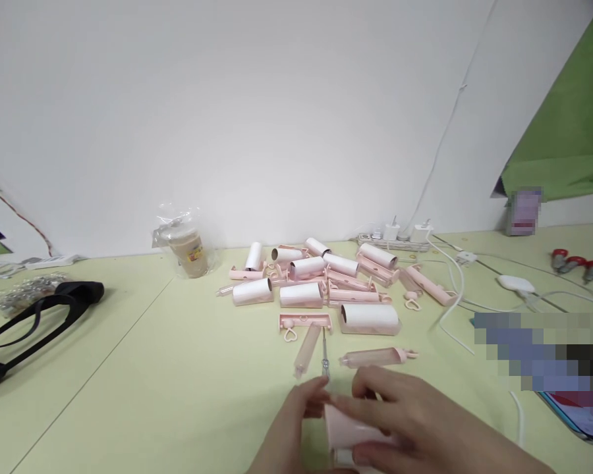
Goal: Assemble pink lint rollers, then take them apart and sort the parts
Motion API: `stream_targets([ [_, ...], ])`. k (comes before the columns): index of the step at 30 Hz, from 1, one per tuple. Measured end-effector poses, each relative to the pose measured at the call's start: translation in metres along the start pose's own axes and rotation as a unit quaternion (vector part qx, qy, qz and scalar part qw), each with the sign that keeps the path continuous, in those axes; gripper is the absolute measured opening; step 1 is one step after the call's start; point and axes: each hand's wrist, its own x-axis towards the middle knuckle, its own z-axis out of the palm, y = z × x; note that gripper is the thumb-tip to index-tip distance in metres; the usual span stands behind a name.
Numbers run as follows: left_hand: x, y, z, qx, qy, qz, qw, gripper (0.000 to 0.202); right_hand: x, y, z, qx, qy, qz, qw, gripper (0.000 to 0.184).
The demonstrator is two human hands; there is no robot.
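Note:
At the bottom centre, my right hand [415, 415] is closed on a pink lint roller [348, 428], thumb below and fingers above. A strip of white roll shows under its pink cover. My left hand [294, 421] curls around the left end of the same lint roller, its fingertips close to those of my right hand. Just beyond my fingers lies a metal keychain clasp [325, 362]. Clear pink tubes [308, 350] rest on either side of it, with a pink holder [304, 321] and heart-shaped ring [290, 334] behind.
Several white rolls [301, 294] and pink holders [353, 296] are heaped toward the wall. A bagged drink cup [190, 252] stands left, near black straps [44, 329]. White cables [457, 289], chargers [422, 230], a phone [583, 411] and red-handled tools [576, 263] lie right.

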Motion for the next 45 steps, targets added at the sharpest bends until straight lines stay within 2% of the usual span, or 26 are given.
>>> stream_targets([
  [3, -0.005, -0.019, 0.005, 0.033, 0.001, 0.014, 0.999, 0.061, -0.004, 0.000, 0.024, -0.033, 0.010, -0.022, 0.999, 0.035],
  [5, -0.005, -0.022, 0.002, 0.064, -0.002, 0.043, 0.997, 0.068, -0.003, 0.005, 0.040, -0.057, 0.036, -0.042, 0.997, 0.040],
  [7, -0.004, -0.016, -0.004, 0.100, -0.001, 0.061, 0.993, 0.076, 0.002, 0.010, 0.049, -0.074, 0.066, -0.056, 0.994, 0.043],
  [10, 0.000, -0.002, -0.015, 0.130, -0.003, 0.060, 0.990, 0.071, 0.011, 0.020, 0.043, -0.071, 0.114, -0.068, 0.989, 0.043],
  [13, 0.008, 0.005, -0.026, 0.143, 0.000, 0.059, 0.988, 0.066, 0.017, 0.037, 0.019, -0.086, 0.171, -0.008, 0.982, 0.029],
  [14, 0.011, 0.006, -0.029, 0.150, 0.006, 0.061, 0.987, 0.066, 0.018, 0.046, 0.011, -0.108, 0.168, 0.021, 0.980, 0.026],
  [16, 0.018, 0.008, -0.035, 0.168, 0.013, 0.077, 0.983, 0.064, 0.015, 0.063, 0.000, -0.162, 0.116, 0.060, 0.978, 0.021],
  [19, 0.025, 0.012, -0.039, 0.205, -0.015, 0.125, 0.971, 0.056, 0.005, 0.083, 0.000, -0.223, 0.029, 0.105, 0.969, 0.010],
  [21, 0.028, 0.015, -0.040, 0.220, -0.033, 0.153, 0.963, 0.047, -0.004, 0.088, 0.002, -0.222, 0.010, 0.115, 0.968, 0.004],
  [23, 0.028, 0.016, -0.039, 0.221, -0.035, 0.164, 0.961, 0.042, -0.012, 0.084, -0.001, -0.174, 0.021, 0.127, 0.976, 0.007],
  [26, 0.028, 0.015, -0.038, 0.214, -0.033, 0.169, 0.962, 0.041, -0.012, 0.066, -0.020, -0.075, 0.032, 0.164, 0.983, 0.015],
  [28, 0.028, 0.014, -0.037, 0.203, -0.034, 0.170, 0.964, 0.042, -0.004, 0.051, -0.034, -0.049, 0.015, 0.146, 0.988, 0.018],
  [31, 0.028, 0.013, -0.038, 0.185, -0.036, 0.167, 0.968, 0.043, 0.012, 0.028, -0.046, -0.097, -0.024, 0.065, 0.993, 0.014],
  [34, 0.028, 0.014, -0.039, 0.173, -0.045, 0.164, 0.970, 0.043, 0.022, 0.012, -0.050, -0.181, -0.063, 0.009, 0.981, 0.009],
  [37, 0.028, 0.014, -0.039, 0.164, -0.047, 0.164, 0.972, 0.044, 0.023, 0.004, -0.051, -0.225, -0.062, -0.010, 0.972, 0.008],
  [45, 0.028, 0.014, -0.039, 0.164, -0.050, 0.147, 0.974, 0.045, 0.029, 0.002, -0.060, -0.276, -0.072, -0.017, 0.958, 0.007],
])
